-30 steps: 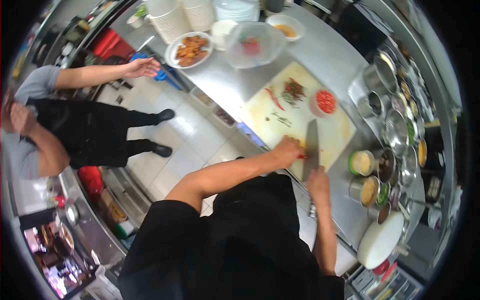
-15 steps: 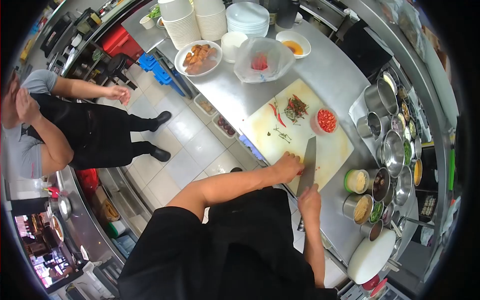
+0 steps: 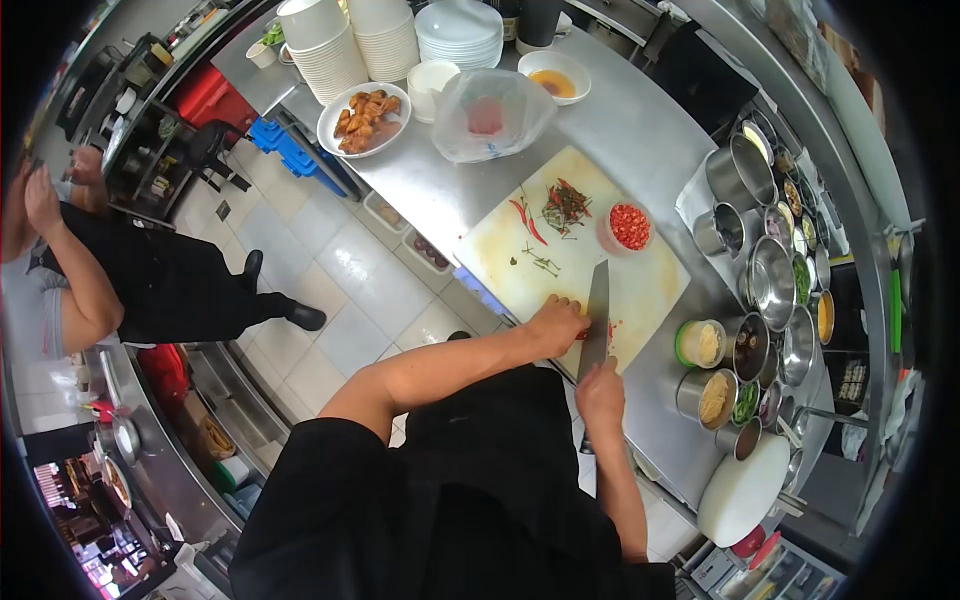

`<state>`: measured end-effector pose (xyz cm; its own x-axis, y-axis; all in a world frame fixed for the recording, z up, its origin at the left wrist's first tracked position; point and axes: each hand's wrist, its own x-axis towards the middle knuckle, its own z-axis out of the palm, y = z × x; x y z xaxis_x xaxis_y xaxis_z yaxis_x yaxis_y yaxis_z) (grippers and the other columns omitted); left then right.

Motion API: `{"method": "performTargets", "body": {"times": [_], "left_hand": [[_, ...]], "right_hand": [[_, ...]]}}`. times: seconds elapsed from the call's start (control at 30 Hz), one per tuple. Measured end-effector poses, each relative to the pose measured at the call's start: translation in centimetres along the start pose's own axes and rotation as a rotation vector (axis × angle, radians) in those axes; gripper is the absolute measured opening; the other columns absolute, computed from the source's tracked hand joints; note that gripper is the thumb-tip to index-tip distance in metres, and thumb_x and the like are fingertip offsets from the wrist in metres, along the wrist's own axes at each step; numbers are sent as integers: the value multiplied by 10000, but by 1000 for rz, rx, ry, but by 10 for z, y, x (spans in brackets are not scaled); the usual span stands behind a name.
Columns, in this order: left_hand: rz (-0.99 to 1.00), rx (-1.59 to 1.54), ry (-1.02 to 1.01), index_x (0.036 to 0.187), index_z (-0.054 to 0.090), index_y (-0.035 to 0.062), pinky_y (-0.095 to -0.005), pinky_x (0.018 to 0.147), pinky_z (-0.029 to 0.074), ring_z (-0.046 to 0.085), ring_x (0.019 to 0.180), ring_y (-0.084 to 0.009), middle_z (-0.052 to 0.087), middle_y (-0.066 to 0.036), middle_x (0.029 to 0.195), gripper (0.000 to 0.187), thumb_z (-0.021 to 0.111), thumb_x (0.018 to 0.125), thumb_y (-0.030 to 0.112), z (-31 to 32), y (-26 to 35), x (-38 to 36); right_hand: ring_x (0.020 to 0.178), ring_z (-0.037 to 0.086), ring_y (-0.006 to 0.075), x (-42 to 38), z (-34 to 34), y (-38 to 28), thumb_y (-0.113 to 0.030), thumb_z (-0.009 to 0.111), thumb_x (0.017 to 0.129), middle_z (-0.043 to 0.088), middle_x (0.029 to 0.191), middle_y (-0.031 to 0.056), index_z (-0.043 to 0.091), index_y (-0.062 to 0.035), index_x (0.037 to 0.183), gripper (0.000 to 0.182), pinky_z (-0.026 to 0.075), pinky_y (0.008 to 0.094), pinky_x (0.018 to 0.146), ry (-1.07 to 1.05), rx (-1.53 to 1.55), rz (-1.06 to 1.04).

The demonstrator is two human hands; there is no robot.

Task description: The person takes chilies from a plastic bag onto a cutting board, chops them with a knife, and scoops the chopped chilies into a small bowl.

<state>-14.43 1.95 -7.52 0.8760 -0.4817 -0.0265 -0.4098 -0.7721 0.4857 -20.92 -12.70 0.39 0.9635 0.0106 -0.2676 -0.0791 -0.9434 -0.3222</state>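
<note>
My right hand (image 3: 600, 395) grips a cleaver (image 3: 597, 310), its broad blade lying across the near part of the white cutting board (image 3: 650, 285). Left of the blade, my left hand (image 3: 558, 326) presses curled fingers on red chilies, mostly hidden under the fingertips. Small chopped red bits (image 3: 613, 326) lie right of the blade. Farther up the board are whole red chilies (image 3: 528, 222), a pile of dark stems and chili pieces (image 3: 567, 205) and loose green stems (image 3: 541, 262). A clear tub of chopped red chili (image 3: 630, 227) stands at the board's upper right.
Metal pots and bowls (image 3: 773, 280) of ingredients crowd the right side. Stacked white bowls (image 3: 325, 50), a plate of browned pieces (image 3: 368, 120) and a plastic bag (image 3: 490, 115) stand at the back. A co-worker in a black apron (image 3: 150, 270) stands at left.
The view has shifted slightly, so the board and counter appear further left and up. Red bits now show right of the blade. The co-worker's lowered arm has come up.
</note>
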Motion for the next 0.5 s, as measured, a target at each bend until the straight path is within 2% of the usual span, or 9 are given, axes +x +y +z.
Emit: {"method": "performTargets", "body": {"times": [0.13, 0.23, 0.27, 0.33, 0.37, 0.4, 0.5], "left_hand": [[13, -50, -12, 1013, 672, 119, -429, 807, 432, 591, 938, -308, 607, -137, 980, 335, 672, 683, 60, -1, -1, 0], [-12, -19, -2, 1007, 670, 124, -428, 802, 432, 588, 936, -314, 602, -137, 978, 332, 668, 683, 49, 4, -1, 2], [-14, -18, 5, 1007, 670, 124, -428, 802, 432, 588, 936, -314, 602, -137, 978, 332, 668, 683, 49, 2, -2, 4], [21, -15, -15, 1001, 668, 124, -430, 789, 432, 590, 931, -315, 602, -139, 977, 324, 660, 687, 45, 0, -1, 1], [18, -24, -35, 1001, 668, 124, -430, 789, 432, 590, 931, -315, 602, -139, 977, 324, 660, 687, 45, 3, 3, -6], [16, -45, -28, 998, 668, 126, -429, 792, 434, 592, 930, -315, 603, -142, 980, 317, 659, 691, 45, 3, 0, -3], [0, -55, -25, 997, 669, 127, -429, 793, 435, 595, 929, -312, 605, -146, 990, 312, 658, 696, 45, 1, 0, 2]], "right_hand": [[773, 620, 510, 12, -23, 1, -150, 488, 925, 638, 814, 321, 472, 46, 1052, 233, 492, 577, 703, -79, -1, -53], [767, 619, 511, 11, -15, 4, -158, 491, 925, 634, 801, 325, 478, 49, 1043, 238, 492, 579, 694, -83, 47, -16], [759, 617, 514, 7, 8, 11, -167, 494, 926, 629, 788, 328, 484, 50, 1016, 236, 491, 580, 680, 38, 37, -41], [744, 605, 521, 16, 3, 11, -149, 491, 930, 616, 761, 330, 484, 56, 985, 212, 483, 581, 664, 41, 62, -69], [730, 592, 528, 12, 0, 14, -131, 489, 934, 603, 734, 333, 484, 62, 954, 194, 474, 583, 648, 37, 91, -77], [733, 593, 528, 19, -11, 13, -135, 485, 934, 601, 727, 334, 485, 60, 956, 197, 473, 584, 649, -68, 103, -19], [703, 600, 521, 19, -10, 18, -142, 475, 943, 601, 711, 329, 482, 61, 952, 204, 481, 574, 633, -66, 59, -64]]}}
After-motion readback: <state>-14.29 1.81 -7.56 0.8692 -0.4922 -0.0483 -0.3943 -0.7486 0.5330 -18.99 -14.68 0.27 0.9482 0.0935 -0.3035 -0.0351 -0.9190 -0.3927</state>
